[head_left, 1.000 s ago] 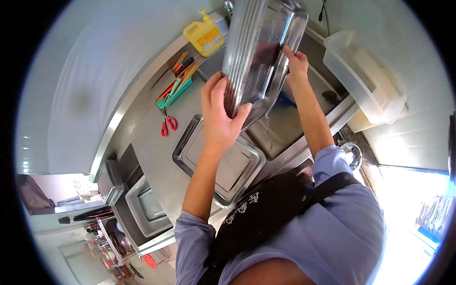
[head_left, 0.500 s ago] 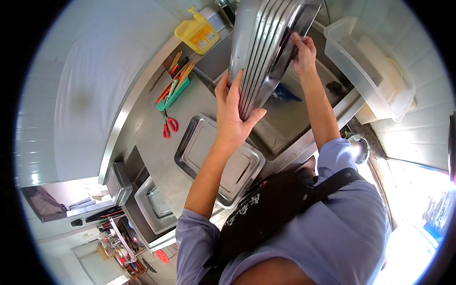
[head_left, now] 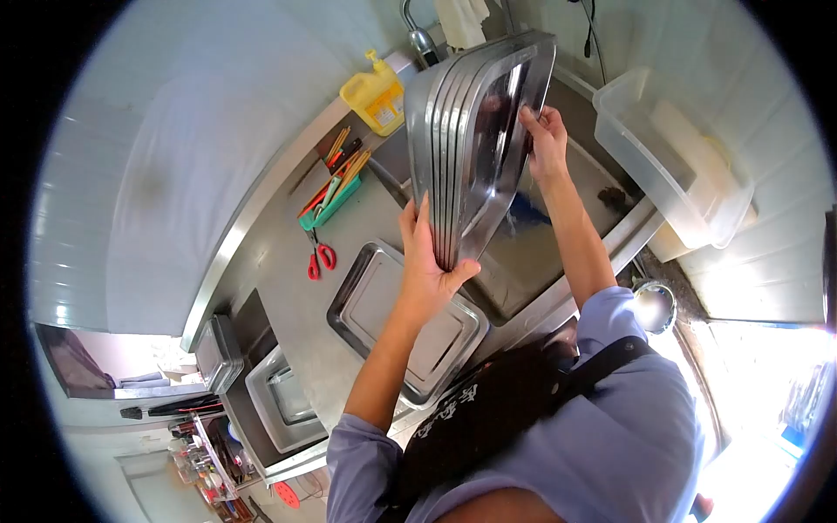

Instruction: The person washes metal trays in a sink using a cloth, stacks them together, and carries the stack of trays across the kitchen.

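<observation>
A stack of several rectangular stainless steel trays is held up on edge, tilted, over the sink. My left hand grips its lower end, with the thumb on one side and the fingers on the other. At the right rim, my right hand pinches the outermost tray, whose shiny hollow faces right. One more steel tray lies on the counter beside my left forearm. In the sink is water with something blue, partly hidden behind the stack.
Red-handled scissors and a teal basket of chopsticks and utensils lie on the counter. Behind them stands a yellow pump jug near the faucet. A clear plastic bin is at right; a white basin sits at left.
The stack has come down and nearer in view and turned, so more of the outermost tray's hollow shows. Both hands keep their hold. The camera view has shifted slightly.
</observation>
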Available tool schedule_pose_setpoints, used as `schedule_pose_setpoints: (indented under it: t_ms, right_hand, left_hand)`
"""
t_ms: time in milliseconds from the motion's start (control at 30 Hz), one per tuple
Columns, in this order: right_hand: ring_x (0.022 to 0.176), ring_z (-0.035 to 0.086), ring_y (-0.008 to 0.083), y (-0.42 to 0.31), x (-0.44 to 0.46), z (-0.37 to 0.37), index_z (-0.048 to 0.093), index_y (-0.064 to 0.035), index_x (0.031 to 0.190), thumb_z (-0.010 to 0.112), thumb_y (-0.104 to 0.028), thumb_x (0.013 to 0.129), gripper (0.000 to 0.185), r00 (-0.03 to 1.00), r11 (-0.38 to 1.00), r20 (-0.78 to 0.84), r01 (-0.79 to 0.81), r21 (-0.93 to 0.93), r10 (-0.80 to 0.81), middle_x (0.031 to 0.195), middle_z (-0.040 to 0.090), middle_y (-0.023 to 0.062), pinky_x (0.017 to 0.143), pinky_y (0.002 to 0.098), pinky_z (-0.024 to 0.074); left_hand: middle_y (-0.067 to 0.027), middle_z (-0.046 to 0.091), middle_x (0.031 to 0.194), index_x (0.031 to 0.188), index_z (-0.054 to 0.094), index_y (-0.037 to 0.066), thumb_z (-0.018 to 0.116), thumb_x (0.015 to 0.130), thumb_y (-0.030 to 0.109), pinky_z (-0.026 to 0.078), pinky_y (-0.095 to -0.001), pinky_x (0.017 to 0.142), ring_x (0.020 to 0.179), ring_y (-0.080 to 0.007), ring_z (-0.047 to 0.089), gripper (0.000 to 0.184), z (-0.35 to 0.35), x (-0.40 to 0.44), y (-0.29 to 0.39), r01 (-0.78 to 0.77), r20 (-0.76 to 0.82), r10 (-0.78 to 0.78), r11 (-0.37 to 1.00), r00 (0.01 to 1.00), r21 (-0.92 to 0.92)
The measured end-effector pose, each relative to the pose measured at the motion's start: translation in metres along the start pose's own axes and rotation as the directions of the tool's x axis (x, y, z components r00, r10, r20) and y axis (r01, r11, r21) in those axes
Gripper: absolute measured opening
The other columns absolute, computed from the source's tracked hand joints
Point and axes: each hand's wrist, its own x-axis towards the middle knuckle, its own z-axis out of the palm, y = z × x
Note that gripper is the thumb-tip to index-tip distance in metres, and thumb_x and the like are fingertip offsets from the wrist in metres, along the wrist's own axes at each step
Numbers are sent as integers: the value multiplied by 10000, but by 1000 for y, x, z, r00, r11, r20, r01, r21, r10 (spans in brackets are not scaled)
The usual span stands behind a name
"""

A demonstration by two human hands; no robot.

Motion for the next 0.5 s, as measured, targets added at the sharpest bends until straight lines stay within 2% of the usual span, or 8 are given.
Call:
schedule_pose_setpoints:
  t_ms: [167, 333, 500]
  right_hand:
    - [773, 587, 113, -2, -2, 1, 514, -34, 957, 656, -64, 842, 185, 998, 997, 38, -59, 43, 57, 855, 620, 41, 691, 264, 484]
    - [748, 577, 101, -13, -4, 4, 526, -56, 935, 674, -131, 843, 190, 990, 992, 81, -121, 32, 118, 843, 608, 24, 678, 259, 487]
    - [736, 567, 93, -13, -5, 8, 521, -67, 917, 663, -139, 854, 171, 982, 988, 165, -109, 106, 90, 825, 594, 9, 662, 252, 479]
  left_hand:
    - [-295, 225, 1359, 1437, 159, 0, 582, 689, 714, 208, -473, 1068, 1287, -419, 243, 1118, -2, -5, -2, -46, 32, 45, 998, 998, 38]
    - [-293, 231, 1356, 1432, 160, -21, 536, 694, 744, 200, -472, 1068, 1274, -411, 252, 1127, 2, -12, -2, 2, 16, -2, 1000, 1000, -29]
    - [-285, 267, 1344, 1420, 182, -37, 464, 724, 767, 200, -471, 1063, 1255, -403, 267, 1100, 8, -14, 0, 2, -23, -4, 998, 1000, -63]
